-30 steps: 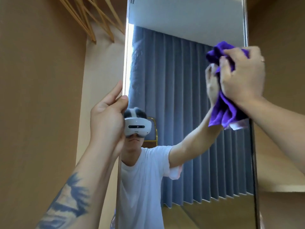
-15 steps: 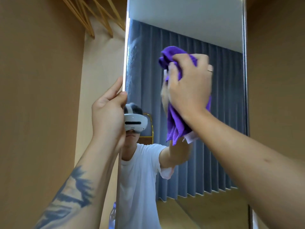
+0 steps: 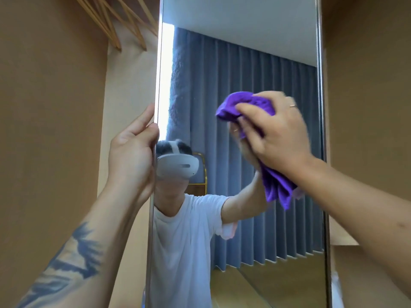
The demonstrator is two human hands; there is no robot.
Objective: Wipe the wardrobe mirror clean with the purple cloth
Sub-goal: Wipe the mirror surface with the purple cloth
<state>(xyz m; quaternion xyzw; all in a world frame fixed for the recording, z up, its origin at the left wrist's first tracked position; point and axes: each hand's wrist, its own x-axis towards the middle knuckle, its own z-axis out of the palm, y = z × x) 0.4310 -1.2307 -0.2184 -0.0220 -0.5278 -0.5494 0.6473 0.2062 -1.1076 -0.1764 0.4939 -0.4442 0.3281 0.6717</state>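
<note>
Cloth, the soft bunched purple microfibre cloth (image 3: 255,105), crumples lightly in your gripping right hand (image 3: 275,134), so press flat while your left hand (image 3: 133,152), fingers curled round its edge, steadies the tall frameless wardrobe mirror (image 3: 233,63).

The mirror (image 3: 255,63) is smooth, glossy glass, edged by a thin frame (image 3: 320,85) with a dull metallic sheen; bunched against it, the purple cloth (image 3: 275,187) looks soft and fuzzy, like matt microfibre; left of the mirror the wardrobe panel (image 3: 51,130) is matt tan with a fine grain; above it hang bare, pale wooden hangers (image 3: 115,25), smooth and unvarnished.
</note>
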